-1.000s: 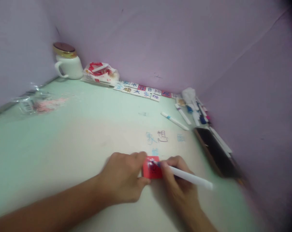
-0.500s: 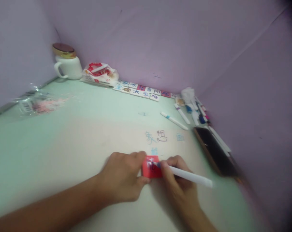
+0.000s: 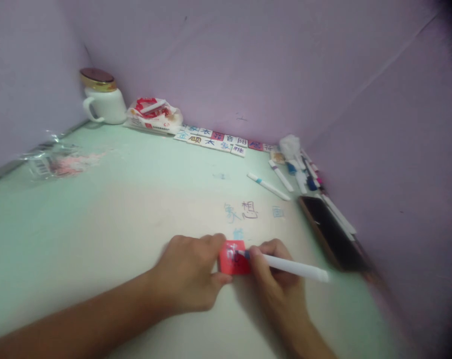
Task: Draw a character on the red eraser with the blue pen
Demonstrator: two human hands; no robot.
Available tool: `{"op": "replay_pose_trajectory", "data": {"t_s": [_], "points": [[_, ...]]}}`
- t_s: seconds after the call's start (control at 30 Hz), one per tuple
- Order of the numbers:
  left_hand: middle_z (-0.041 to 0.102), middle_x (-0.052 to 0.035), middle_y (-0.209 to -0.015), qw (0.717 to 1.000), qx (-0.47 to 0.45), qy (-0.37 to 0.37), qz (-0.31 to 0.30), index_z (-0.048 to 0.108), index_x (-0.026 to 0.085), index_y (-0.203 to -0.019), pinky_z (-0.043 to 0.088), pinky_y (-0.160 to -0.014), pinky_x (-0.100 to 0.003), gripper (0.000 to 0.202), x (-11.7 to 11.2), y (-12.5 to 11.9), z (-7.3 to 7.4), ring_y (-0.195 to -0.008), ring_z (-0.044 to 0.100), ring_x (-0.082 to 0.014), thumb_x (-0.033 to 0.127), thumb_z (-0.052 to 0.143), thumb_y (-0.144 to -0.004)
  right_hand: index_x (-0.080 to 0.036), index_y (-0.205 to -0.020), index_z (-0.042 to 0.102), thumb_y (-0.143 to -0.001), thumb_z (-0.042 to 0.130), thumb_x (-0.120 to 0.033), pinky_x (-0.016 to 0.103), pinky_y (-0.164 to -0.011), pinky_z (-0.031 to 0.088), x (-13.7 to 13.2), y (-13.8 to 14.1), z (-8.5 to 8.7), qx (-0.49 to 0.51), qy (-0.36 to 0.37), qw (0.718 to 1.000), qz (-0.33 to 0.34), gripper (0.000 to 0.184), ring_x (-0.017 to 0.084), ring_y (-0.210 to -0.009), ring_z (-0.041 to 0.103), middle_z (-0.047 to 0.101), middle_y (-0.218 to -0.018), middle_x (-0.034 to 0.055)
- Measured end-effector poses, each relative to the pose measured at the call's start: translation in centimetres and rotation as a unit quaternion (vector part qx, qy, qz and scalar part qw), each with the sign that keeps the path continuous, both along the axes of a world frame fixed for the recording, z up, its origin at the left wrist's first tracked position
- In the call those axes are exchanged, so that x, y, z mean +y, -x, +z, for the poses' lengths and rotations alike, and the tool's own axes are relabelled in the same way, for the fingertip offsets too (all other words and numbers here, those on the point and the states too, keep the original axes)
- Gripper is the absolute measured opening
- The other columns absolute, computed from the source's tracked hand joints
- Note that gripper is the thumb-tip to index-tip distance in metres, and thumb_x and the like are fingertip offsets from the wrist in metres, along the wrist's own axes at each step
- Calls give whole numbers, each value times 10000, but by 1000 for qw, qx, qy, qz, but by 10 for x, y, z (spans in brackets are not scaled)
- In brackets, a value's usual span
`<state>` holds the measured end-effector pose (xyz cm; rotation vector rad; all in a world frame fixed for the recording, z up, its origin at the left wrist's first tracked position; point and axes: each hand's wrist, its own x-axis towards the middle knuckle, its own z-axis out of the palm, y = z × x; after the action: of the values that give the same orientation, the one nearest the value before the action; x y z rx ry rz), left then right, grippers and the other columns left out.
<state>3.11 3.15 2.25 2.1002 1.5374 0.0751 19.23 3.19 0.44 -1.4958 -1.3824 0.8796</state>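
A small red square card [image 3: 229, 267] with dark strokes on it lies on the pale green table [image 3: 143, 204]. My left hand [image 3: 192, 271] grips the card's left side, fingers at its top edge and thumb at the lower edge. Between the fingers of my right hand [image 3: 274, 274] is a white marker pen [image 3: 297, 268]. Its dark tip rests at the strokes on the card, while the pen's back end points right. Just above the card, coloured characters [image 3: 249, 210] are written on the table surface.
Rows of character cards [image 3: 211, 143] lie along the back wall, beside a tissue pack [image 3: 154, 117] and a lidded white mug [image 3: 108, 104]. A loose marker [image 3: 269, 187], more pens and a dark phone [image 3: 329, 232] lie to the right. Clear plastic wrapping [image 3: 42, 162] sits left.
The marker's tip has shifted slightly on the card, and its back end has swung up a little. My left hand stays in place on the card.
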Motion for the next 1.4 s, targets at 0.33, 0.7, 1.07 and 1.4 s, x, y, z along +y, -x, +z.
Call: {"op": "replay_pose_trajectory", "data": {"t_s": [0.33, 0.7, 1.07, 1.4], "points": [[660, -13, -872, 1000, 3, -17, 2, 465, 231, -1060, 413, -597, -363, 338, 1, 0, -3, -722, 634, -258, 444, 468, -798, -206, -614, 447, -784, 545, -391, 233, -459, 259, 1, 0, 1, 0, 16, 1000, -11, 270, 92, -480, 350, 396, -508, -64], [668, -2, -867, 999, -3, -34, 8, 478, 242, -1041, 419, -600, -366, 318, -1, 0, -4, -721, 640, -257, 438, 488, -791, -201, -602, 455, -779, 552, -376, 215, -454, 273, 2, -1, 3, 5, 11, 999, -36, 266, 84, -475, 349, 395, -503, -66], [681, 9, -857, 999, -1, -39, 19, 485, 266, -1067, 406, -603, -337, 347, -1, 0, -6, -702, 640, -232, 464, 511, -784, -202, -611, 456, -789, 567, -414, 213, -417, 265, 10, -16, -5, 55, 29, 997, -51, 298, 76, -426, 350, 421, -466, -71], [686, 24, -853, 997, 5, -67, 32, 499, 284, -1077, 397, -604, -308, 368, -1, 2, -6, -694, 629, -211, 487, 526, -771, -206, -629, 438, -799, 560, -393, 224, -442, 262, 15, -17, -4, 116, 55, 991, -36, 281, 70, -417, 302, 367, -456, -94]]}}
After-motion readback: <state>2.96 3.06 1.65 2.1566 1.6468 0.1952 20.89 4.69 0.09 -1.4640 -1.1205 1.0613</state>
